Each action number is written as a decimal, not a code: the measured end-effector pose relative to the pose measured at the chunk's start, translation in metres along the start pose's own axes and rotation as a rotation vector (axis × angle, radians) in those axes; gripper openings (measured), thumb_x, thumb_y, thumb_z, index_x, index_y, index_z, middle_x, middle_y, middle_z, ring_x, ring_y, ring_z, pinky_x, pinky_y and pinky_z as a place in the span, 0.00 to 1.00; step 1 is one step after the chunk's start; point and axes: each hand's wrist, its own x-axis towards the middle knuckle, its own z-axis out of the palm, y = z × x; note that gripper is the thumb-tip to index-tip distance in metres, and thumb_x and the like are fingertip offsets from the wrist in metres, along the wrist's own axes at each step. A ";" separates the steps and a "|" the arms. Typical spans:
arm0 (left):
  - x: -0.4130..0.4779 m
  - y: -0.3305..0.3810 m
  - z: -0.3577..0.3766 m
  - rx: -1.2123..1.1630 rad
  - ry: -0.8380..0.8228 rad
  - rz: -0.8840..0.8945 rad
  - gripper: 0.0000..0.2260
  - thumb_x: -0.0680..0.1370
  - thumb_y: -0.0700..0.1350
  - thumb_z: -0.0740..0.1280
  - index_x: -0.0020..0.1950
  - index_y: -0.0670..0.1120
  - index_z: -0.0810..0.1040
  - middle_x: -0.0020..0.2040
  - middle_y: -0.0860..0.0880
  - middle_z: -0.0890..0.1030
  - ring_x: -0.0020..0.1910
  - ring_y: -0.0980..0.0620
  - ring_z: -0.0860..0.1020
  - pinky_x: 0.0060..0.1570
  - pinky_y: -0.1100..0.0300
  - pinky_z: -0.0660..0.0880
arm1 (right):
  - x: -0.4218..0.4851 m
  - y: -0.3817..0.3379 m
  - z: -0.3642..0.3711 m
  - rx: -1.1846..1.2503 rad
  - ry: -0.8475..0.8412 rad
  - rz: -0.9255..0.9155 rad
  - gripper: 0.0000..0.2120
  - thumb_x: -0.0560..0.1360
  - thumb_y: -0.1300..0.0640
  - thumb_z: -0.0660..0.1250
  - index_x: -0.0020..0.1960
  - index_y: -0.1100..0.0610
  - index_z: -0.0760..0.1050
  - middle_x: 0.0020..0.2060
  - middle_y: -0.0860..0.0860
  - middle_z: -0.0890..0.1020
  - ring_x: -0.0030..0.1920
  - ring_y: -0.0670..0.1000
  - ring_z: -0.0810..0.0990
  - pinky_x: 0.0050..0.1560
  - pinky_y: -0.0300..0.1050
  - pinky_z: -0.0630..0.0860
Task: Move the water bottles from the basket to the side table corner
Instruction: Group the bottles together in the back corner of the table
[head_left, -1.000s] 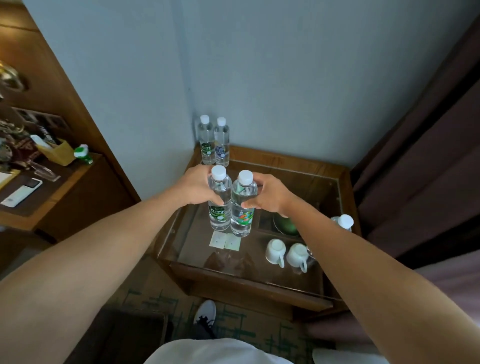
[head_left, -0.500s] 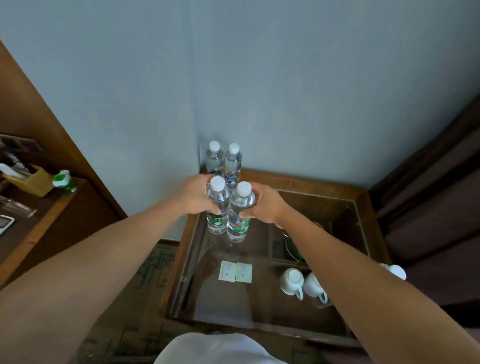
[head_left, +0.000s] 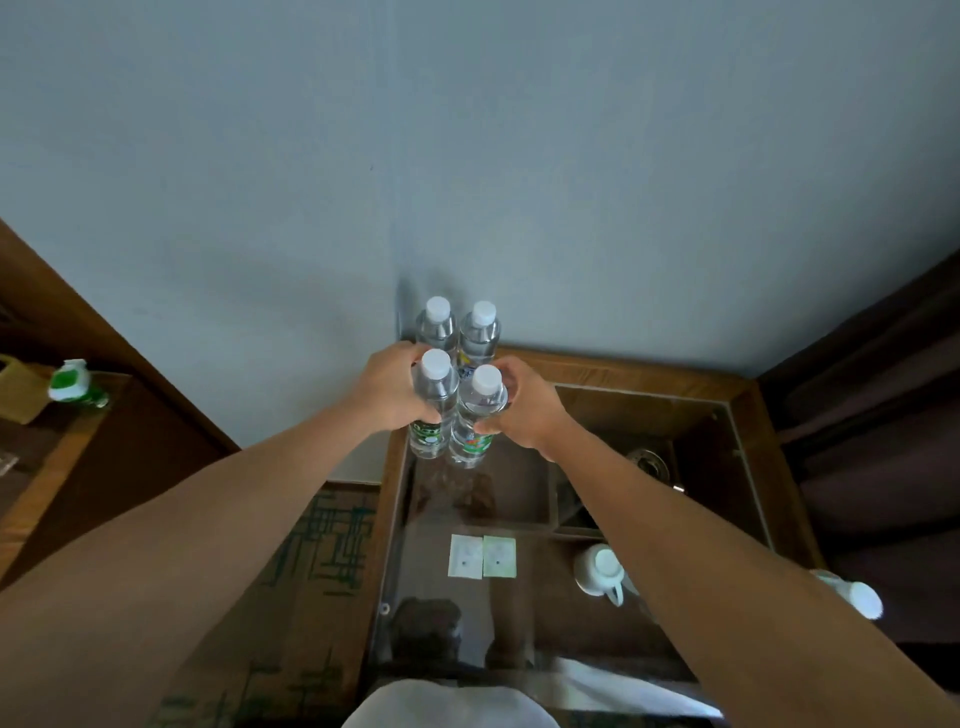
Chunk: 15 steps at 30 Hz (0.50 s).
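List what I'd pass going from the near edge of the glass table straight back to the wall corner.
Two paper squares → the two bottles held in the hands, left hand and right hand → the two bottles standing in the corner.

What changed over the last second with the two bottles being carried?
Both hands carried their clear plastic water bottles toward the table's far-left corner: the left hand holds the green-labelled bottle, the right hand the colourful-labelled bottle, now close in front of the two white-capped bottles standing there. Neither grip changed. The white cups and paper squares stayed put.
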 end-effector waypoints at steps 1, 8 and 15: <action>0.004 -0.001 0.001 -0.009 0.004 0.002 0.35 0.57 0.40 0.84 0.63 0.45 0.79 0.59 0.46 0.81 0.57 0.45 0.79 0.55 0.56 0.74 | 0.004 -0.001 0.001 0.002 0.004 0.020 0.35 0.60 0.64 0.84 0.63 0.53 0.74 0.60 0.50 0.83 0.59 0.51 0.80 0.63 0.50 0.77; 0.019 -0.012 0.006 -0.079 0.058 0.009 0.33 0.58 0.38 0.82 0.62 0.47 0.80 0.57 0.47 0.83 0.55 0.47 0.81 0.56 0.55 0.76 | 0.028 -0.001 0.006 0.060 0.004 0.075 0.32 0.59 0.67 0.83 0.59 0.52 0.76 0.56 0.49 0.83 0.57 0.53 0.81 0.60 0.52 0.80; 0.030 -0.024 0.016 -0.114 0.107 -0.015 0.29 0.59 0.34 0.81 0.58 0.47 0.80 0.53 0.50 0.82 0.51 0.49 0.79 0.50 0.61 0.71 | 0.038 0.000 0.019 0.087 0.042 0.124 0.31 0.62 0.66 0.82 0.60 0.48 0.76 0.53 0.46 0.81 0.55 0.51 0.79 0.55 0.47 0.78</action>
